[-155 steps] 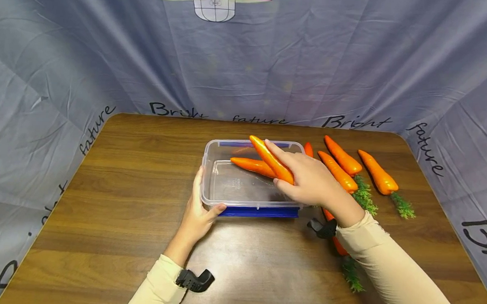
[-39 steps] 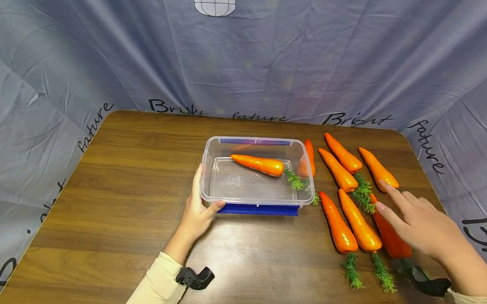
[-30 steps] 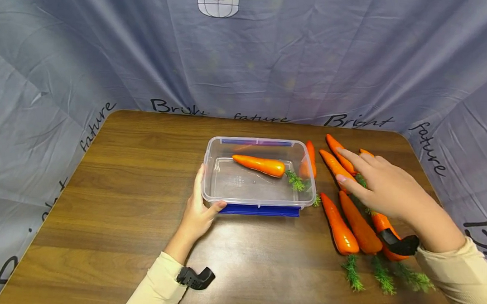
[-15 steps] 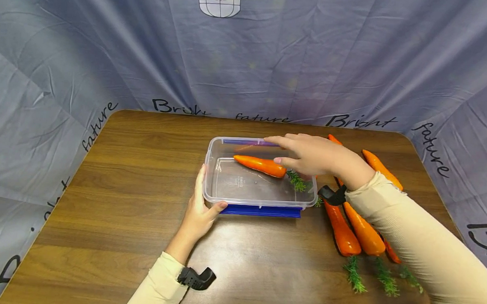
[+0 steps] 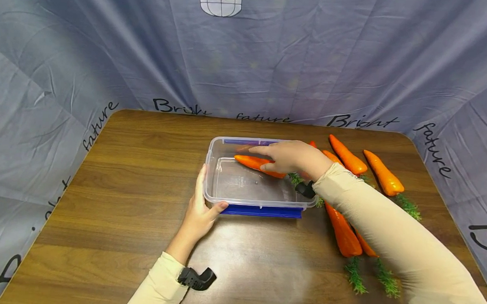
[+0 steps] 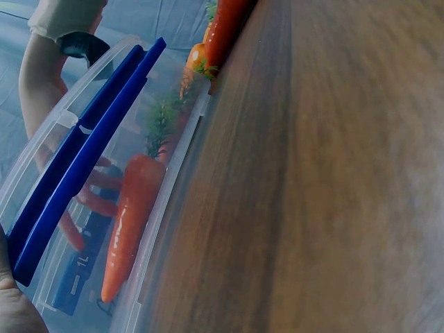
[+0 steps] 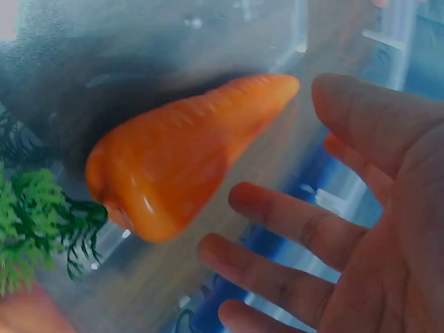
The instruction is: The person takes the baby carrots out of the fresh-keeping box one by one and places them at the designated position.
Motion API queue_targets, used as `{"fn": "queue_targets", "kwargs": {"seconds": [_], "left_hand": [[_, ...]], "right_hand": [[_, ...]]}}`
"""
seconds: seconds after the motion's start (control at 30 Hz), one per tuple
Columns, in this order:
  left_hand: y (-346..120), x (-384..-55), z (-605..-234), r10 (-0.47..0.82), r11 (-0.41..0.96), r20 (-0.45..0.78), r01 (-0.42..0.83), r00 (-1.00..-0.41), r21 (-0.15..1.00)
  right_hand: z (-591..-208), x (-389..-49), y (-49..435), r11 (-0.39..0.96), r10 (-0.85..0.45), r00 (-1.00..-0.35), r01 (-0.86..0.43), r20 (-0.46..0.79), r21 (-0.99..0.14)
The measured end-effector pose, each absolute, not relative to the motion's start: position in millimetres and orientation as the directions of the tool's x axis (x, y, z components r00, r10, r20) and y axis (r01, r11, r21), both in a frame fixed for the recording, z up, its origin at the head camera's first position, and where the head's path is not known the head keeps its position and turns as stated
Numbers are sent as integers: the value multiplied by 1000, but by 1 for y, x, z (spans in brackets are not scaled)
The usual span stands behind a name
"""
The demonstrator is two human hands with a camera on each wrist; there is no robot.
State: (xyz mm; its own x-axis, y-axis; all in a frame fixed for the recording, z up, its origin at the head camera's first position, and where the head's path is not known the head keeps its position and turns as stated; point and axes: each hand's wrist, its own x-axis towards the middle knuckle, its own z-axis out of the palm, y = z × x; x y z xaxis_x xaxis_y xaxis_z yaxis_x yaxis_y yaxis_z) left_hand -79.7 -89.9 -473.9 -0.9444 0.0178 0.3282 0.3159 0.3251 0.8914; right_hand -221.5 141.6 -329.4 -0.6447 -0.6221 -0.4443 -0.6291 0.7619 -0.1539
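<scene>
A clear plastic food container (image 5: pixel 241 202) with blue side clips stands mid-table. My left hand (image 5: pixel 200 216) grips its front left corner, thumb along the front rim and fingers on the left wall. One orange carrot (image 5: pixel 249 161) with a green leafy top lies inside; in the right wrist view the carrot (image 7: pixel 177 156) is seen whole. My right hand (image 5: pixel 290 157) reaches into the container over it, fingers spread and apart from the carrot in the right wrist view. Through the clear wall, the left wrist view shows the right fingers (image 6: pixel 97 201) beside the carrot.
Several carrots lie right of the container, among them one at far right (image 5: pixel 383 172), one at the back (image 5: pixel 347 155) and one in front (image 5: pixel 344 233). My right sleeve (image 5: pixel 387 231) hides some. A grey-blue printed curtain (image 5: pixel 247 70) surrounds the wooden table (image 5: pixel 145 166).
My right hand carried a carrot out of the container and laid it among those at right. It then swung back left, empty, down into the container. My left hand kept its hold.
</scene>
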Motion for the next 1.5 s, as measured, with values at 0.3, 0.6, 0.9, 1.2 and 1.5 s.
{"fn": "queue_targets", "kwargs": {"seconds": [0.3, 0.6, 0.9, 1.2, 1.5], "left_hand": [[-90, -80, -472, 16, 346, 331, 316, -944, 883], [-90, -80, -473, 20, 334, 310, 298, -951, 894], [-91, -80, -473, 18, 330, 306, 295, -952, 897], [-90, -79, -473, 23, 344, 323, 310, -946, 886], [-90, -79, -474, 22, 337, 328, 315, -945, 887]], "right_hand": [[-347, -224, 131, 794, -529, -657, -607, -537, -40], [-358, -227, 130, 793, -538, -650, -606, -536, -62], [-361, -228, 126, 783, -577, -635, -609, -514, -127], [-340, -218, 126, 769, -610, -646, -622, -458, -147], [-304, -192, 153, 757, -642, -694, -641, -326, -129]]}}
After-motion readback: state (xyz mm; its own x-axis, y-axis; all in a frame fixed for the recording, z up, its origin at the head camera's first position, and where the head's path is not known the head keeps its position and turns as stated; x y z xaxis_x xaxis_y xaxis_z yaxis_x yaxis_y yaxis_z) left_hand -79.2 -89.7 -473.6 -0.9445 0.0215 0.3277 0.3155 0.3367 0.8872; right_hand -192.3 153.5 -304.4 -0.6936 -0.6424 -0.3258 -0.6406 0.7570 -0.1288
